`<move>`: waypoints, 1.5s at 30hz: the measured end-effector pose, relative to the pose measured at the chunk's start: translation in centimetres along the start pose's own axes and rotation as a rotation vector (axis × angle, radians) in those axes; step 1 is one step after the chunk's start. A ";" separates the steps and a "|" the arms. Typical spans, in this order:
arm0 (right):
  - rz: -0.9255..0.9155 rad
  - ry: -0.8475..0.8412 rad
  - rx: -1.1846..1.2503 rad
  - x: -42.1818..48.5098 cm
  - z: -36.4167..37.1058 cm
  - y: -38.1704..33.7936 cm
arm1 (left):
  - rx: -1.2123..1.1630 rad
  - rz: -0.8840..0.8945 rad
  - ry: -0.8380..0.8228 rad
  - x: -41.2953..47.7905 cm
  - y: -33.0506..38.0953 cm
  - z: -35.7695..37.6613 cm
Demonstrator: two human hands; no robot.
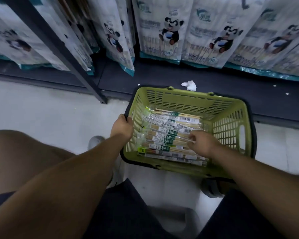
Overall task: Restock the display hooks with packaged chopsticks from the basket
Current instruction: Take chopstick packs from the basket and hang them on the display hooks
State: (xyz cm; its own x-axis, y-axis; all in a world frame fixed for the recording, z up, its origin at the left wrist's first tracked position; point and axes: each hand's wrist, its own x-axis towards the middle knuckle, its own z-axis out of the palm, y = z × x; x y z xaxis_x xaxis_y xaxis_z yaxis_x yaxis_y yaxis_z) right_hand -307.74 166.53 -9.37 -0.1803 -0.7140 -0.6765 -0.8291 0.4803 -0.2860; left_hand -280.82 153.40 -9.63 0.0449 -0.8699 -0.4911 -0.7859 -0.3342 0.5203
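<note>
Here, a green slotted basket [188,100] sits on the pale floor [41,109], and everything else is placed from it. Inside the basket, covering its bottom, lies a loose pile of packaged chopsticks [164,133]: long clear sleeves with green and white labels and barcodes, lying mostly crosswise from the basket's left wall towards its right.

The left hand [122,125] grips the basket at its left rim, fingers curled over the dark edge. The right hand [201,143] reaches in from the basket's near right side, its fingers curled and pinching a clear sleeve of the packaged chopsticks on top of the pile.

Just beyond the basket's far rim runs a dark shelf base [162,78], with a crumpled white paper [189,85] lying on it near the far rim. Above that, well beyond the basket, hang rows of tall panda-printed packs [162,31] with teal lower edges. A dark metal post [59,49] slants down to the floor, to the far left of the basket. A grey shoe [95,142] shows just left of the basket, partly behind the left forearm.
</note>
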 end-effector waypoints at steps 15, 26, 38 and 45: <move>-0.227 0.081 -0.369 7.2 7.6 -1.5 | -0.131 0.067 0.055 1.2 -0.8 0.8; -0.237 0.077 -0.196 7.5 5.5 -0.7 | -0.108 0.046 0.023 0.7 -0.1 0.3; -0.313 0.244 0.518 4.0 1.2 -5.8 | -0.109 0.300 0.060 -4.1 3.3 0.0; -0.507 0.181 0.553 1.8 1.4 -11.4 | -0.969 -0.098 -0.170 -4.5 4.9 0.5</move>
State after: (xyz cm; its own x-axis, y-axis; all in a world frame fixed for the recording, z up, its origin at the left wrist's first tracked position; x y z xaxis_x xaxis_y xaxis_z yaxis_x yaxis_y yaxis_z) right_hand -297.89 160.51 -8.32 0.0276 -0.9640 -0.2643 -0.4568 0.2230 -0.8611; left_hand -285.14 155.83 -5.21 -0.0661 -0.7842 -0.6170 0.0646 -0.6204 0.7816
